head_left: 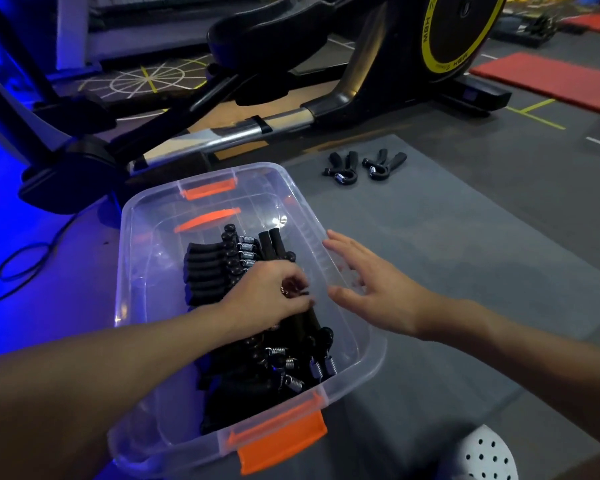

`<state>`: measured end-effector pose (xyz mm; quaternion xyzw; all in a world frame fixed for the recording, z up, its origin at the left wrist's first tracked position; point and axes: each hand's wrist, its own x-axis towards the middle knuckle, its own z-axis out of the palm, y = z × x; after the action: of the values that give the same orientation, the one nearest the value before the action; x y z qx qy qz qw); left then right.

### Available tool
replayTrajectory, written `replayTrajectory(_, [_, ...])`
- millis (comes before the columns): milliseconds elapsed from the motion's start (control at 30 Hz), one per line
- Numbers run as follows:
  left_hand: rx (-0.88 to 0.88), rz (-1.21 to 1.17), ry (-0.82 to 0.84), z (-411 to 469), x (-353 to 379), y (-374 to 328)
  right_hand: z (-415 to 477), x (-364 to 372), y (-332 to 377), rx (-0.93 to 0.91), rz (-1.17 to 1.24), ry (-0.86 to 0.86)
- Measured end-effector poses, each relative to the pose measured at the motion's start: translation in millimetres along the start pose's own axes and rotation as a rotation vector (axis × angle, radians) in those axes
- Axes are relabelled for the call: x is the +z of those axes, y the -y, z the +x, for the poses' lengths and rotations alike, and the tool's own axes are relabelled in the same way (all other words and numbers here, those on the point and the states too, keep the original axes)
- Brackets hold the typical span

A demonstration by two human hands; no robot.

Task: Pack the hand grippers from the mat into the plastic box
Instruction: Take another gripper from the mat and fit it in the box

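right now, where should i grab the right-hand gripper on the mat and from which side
Take the right-hand gripper by its two black handles, fingers closing across both. They splay away from the person in a V, the metal ring at the near end, and it lies flat on the mat. Probably best from above with the open right hand, the nearer one.

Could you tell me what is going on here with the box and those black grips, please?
A person is packing hand grippers into a clear plastic box. The left hand is down inside it, fingers curled on one hand gripper among the packed grippers. The right hand is open beside the box's right wall. Two loose grippers lie on the grey mat, not yet packed.
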<state>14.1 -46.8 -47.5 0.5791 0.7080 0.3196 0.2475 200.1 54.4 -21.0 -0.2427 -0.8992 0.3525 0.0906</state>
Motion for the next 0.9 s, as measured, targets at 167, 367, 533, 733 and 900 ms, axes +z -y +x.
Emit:
replayTrajectory(167, [0.121,0.053,-0.139,30.7,-28.0,-8.1,22.6,-24.8,-15.3,0.09,0.011,-0.121])
replayTrajectory(367, [0.09,0.475,-0.094,70.0,-58.1,-17.2,88.3,-60.7,-80.2,0.289,-0.2,-0.121])
replayTrajectory(533, [-0.016,0.648,0.012,93.9,-60.8,-16.8,159.6,-66.3,-130.4,0.355,-0.282,-0.088])
replayTrajectory(733, [-0.098,0.708,0.085,112.7,-68.1,-4.8,230.9,-62.2,-191.1,0.471,-0.253,-0.062])
replayTrajectory(900, [-0.124,0.707,0.143,120.7,-73.2,-6.0,288.2,-52.5,-225.1,0.497,-0.144,-0.102])
